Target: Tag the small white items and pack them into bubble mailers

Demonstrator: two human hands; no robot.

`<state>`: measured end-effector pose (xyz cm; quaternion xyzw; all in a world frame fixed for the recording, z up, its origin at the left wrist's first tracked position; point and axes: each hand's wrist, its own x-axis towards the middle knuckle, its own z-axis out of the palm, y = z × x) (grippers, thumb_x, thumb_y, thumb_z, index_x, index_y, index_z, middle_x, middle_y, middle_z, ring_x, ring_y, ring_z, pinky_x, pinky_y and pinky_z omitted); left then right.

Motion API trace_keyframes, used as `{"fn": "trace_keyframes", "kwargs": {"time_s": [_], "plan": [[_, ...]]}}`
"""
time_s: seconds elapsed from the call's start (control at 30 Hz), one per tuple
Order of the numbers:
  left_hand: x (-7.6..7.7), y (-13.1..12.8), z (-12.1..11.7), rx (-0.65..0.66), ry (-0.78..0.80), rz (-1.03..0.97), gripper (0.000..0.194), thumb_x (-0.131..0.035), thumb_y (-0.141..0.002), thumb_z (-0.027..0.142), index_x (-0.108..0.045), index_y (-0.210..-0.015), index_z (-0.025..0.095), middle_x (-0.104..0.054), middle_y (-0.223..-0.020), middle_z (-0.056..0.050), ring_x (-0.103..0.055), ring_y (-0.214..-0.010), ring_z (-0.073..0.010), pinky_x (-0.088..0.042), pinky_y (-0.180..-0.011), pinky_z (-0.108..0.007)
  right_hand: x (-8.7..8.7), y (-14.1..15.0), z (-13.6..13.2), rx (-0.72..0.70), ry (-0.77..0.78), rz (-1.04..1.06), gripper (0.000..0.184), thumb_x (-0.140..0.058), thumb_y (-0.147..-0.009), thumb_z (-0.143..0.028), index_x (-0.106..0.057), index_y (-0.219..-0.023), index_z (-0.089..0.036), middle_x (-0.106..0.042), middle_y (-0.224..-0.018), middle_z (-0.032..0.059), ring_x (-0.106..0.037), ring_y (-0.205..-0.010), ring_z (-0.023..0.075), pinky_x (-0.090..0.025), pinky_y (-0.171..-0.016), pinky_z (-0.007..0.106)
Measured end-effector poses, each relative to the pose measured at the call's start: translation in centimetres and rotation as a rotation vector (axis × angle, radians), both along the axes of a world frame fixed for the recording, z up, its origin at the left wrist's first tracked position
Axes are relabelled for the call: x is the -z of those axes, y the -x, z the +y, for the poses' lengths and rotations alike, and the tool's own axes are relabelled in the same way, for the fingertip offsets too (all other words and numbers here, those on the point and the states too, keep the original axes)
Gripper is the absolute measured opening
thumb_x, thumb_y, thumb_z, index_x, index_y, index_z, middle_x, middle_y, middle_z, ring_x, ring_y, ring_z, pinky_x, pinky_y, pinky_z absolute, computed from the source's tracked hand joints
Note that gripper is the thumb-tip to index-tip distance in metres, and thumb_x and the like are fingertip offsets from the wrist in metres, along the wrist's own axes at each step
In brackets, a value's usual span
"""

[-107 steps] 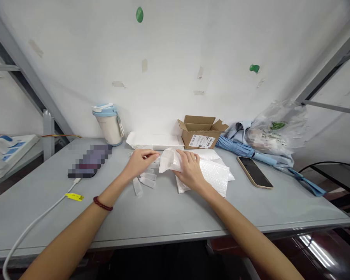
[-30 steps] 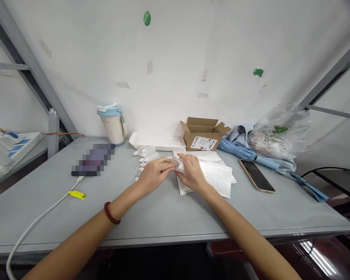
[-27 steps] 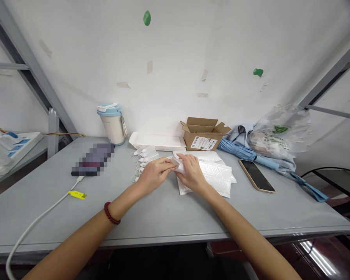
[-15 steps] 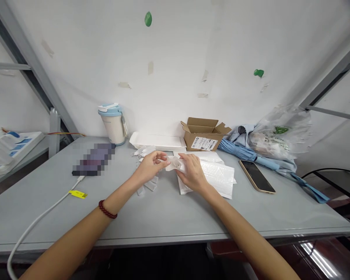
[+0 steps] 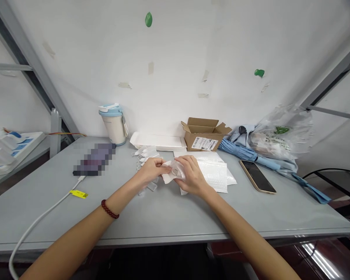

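Note:
In the middle of the desk, my right hand (image 5: 191,175) is closed round a small white bubble mailer (image 5: 169,177), whose open end points left. A pale coiled loop (image 5: 175,170) shows in its mouth. My left hand (image 5: 151,169) pinches at that mouth, thumb and fingers together; whether it grips the mailer's edge or the looped item is unclear. Just beyond the left hand lies a bunch of small white tagged items with loops (image 5: 146,151), partly covered by the hand. Flat white bubble mailers (image 5: 214,177) lie under and right of my right hand.
A stack of white envelopes (image 5: 160,142) and an open cardboard box (image 5: 204,134) stand by the wall. Left are a tumbler (image 5: 113,126) and a blurred device (image 5: 95,159) on a cable. Right are a phone (image 5: 257,177), a blue umbrella (image 5: 245,151) and a plastic bag (image 5: 280,136).
The held mailer has tilted, so its mouth and the loop inside show more. My left fingers have closed in at the mouth. The flat mailers on the right have shifted slightly.

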<state>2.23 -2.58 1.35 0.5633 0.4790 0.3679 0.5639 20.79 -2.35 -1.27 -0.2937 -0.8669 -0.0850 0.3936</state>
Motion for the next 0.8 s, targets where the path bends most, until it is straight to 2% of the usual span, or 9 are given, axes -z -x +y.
{"fn": "trace_keyframes", "kwargs": {"time_s": [0.1,0.2,0.3,0.37,0.4,0.47,0.57,0.67,0.8], "plan": [[0.0,0.0,0.0,-0.110,-0.028,0.019,0.024,-0.074,-0.058,0.033,-0.062,-0.067,0.015,-0.058,-0.059,0.003,-0.053,-0.055,-0.0120,-0.039,-0.052,-0.024,-0.1,0.0,0.0,0.070,0.004,-0.071,0.063,-0.059,-0.075,-0.037,-0.036,-0.129,-0.013,-0.050,-0.118,0.0167,-0.043,-0.109,0.0302,-0.035,-0.090,0.047],[-0.3,0.1,0.1,-0.189,-0.067,0.040,0.023,-0.072,-0.058,0.032,-0.061,-0.070,0.015,-0.057,-0.061,0.004,-0.051,-0.055,-0.0114,-0.037,-0.050,-0.023,-0.1,-0.1,0.2,0.181,0.040,-0.129,0.069,-0.060,-0.072,-0.037,-0.035,-0.130,-0.010,-0.048,-0.122,0.0183,-0.041,-0.111,0.0316,-0.030,-0.093,0.048],[-0.8,0.9,0.6,-0.165,-0.101,0.051,0.027,-0.072,-0.059,0.035,-0.061,-0.072,0.016,-0.059,-0.065,0.002,-0.053,-0.058,-0.0121,-0.039,-0.052,-0.023,-0.1,-0.3,0.4,0.257,0.044,-0.143,0.066,-0.059,-0.069,-0.027,-0.036,-0.129,-0.010,-0.050,-0.118,0.0176,-0.042,-0.108,0.0308,-0.028,-0.093,0.047],[-1.1,2.3,1.4,-0.107,-0.124,0.078,0.030,-0.071,-0.061,0.039,-0.062,-0.077,0.016,-0.062,-0.071,-0.001,-0.055,-0.062,-0.0138,-0.041,-0.055,-0.025,-0.1,-0.5,0.6,0.289,0.028,-0.125,0.063,-0.057,-0.069,-0.022,-0.038,-0.128,-0.011,-0.051,-0.116,0.0160,-0.043,-0.105,0.0296,-0.029,-0.092,0.046],[-1.2,3.3,1.9,-0.123,-0.160,0.114,0.030,-0.069,-0.063,0.041,-0.063,-0.078,0.016,-0.063,-0.075,-0.002,-0.055,-0.064,-0.0143,-0.042,-0.056,-0.025,-0.2,-0.6,0.6,0.302,0.021,-0.111,0.061,-0.057,-0.069,-0.021,-0.039,-0.127,-0.012,-0.052,-0.115,0.0152,-0.044,-0.104,0.0291,-0.029,-0.092,0.045],[-1.0,5.7,3.2,-0.230,-0.253,0.286,0.029,-0.065,-0.068,0.041,-0.064,-0.081,0.016,-0.065,-0.079,-0.005,-0.056,-0.070,-0.0164,-0.042,-0.060,-0.026,-0.2,-0.8,0.8,0.323,0.021,-0.083,0.059,-0.057,-0.069,-0.020,-0.040,-0.125,-0.013,-0.053,-0.112,0.0140,-0.045,-0.103,0.0287,-0.030,-0.090,0.044],[0.0,9.3,4.9,-0.403,-0.372,0.693,0.018,-0.064,-0.067,0.030,-0.064,-0.076,0.014,-0.066,-0.077,-0.006,-0.057,-0.076,-0.0199,-0.040,-0.069,-0.029,-0.3,-1.1,0.9,0.339,0.026,-0.052,0.058,-0.057,-0.068,-0.019,-0.042,-0.123,-0.014,-0.055,-0.110,0.0134,-0.046,-0.102,0.0288,-0.030,-0.089,0.043],[1.4,11.3,5.9,-0.333,-0.325,0.892,0.020,-0.062,-0.067,0.025,-0.066,-0.083,0.014,-0.067,-0.079,-0.005,-0.058,-0.077,-0.0204,-0.039,-0.070,-0.028,-0.3,-1.1,0.9,0.346,0.021,-0.044,0.056,-0.057,-0.068,-0.018,-0.043,-0.122,-0.014,-0.056,-0.109,0.0134,-0.047,-0.101,0.0286,-0.030,-0.089,0.042],[2.5,11.2,6.3,-0.305,-0.349,0.960,0.017,-0.060,-0.068,0.023,-0.067,-0.080,0.014,-0.067,-0.076,-0.004,-0.058,-0.073,-0.0197,-0.038,-0.066,-0.026,-0.2,-0.9,0.9,0.336,0.017,-0.057,0.056,-0.058,-0.067,-0.016,-0.043,-0.121,-0.014,-0.056,-0.110,0.0136,-0.047,-0.101,0.0284,-0.030,-0.089,0.042]]}}
